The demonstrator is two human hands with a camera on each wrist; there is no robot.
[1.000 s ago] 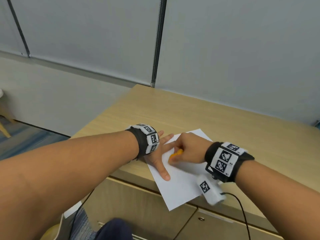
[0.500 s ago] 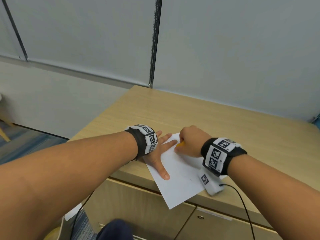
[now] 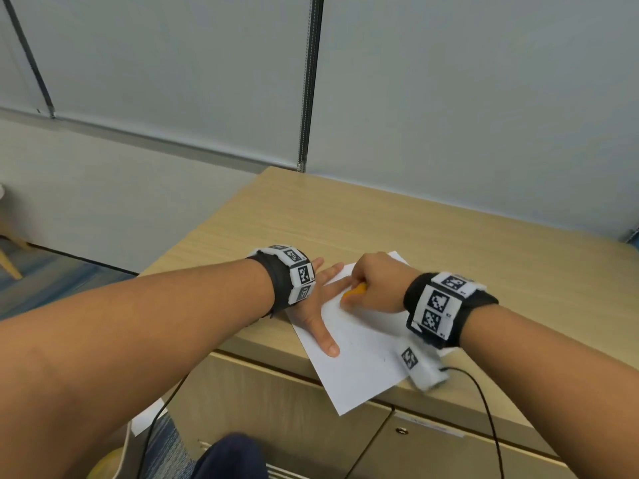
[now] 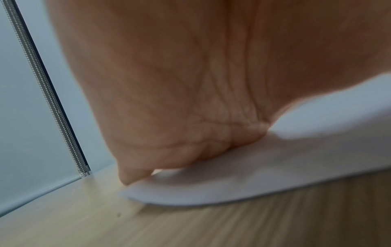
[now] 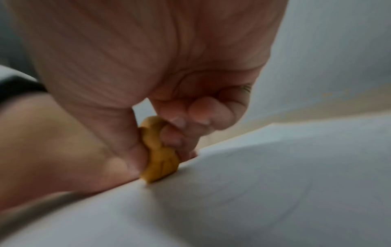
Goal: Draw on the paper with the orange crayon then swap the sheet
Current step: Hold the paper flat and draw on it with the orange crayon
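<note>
The right hand [image 3: 375, 286] has slid back toward six o'clock, gripping the orange crayon [image 3: 354, 291] on the paper [image 3: 359, 368]; the left hand [image 3: 313, 305] presses flat, fingers straight. Drawing continues; the swap remains.

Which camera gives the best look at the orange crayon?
The right wrist view: the stubby orange crayon fills the centre, pinched by the right hand against the white paper sheet. The head view shows only a sliver; the left wrist view shows none.

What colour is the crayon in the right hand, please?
Orange-yellow crayon; the right wrist view shows it best.
</note>
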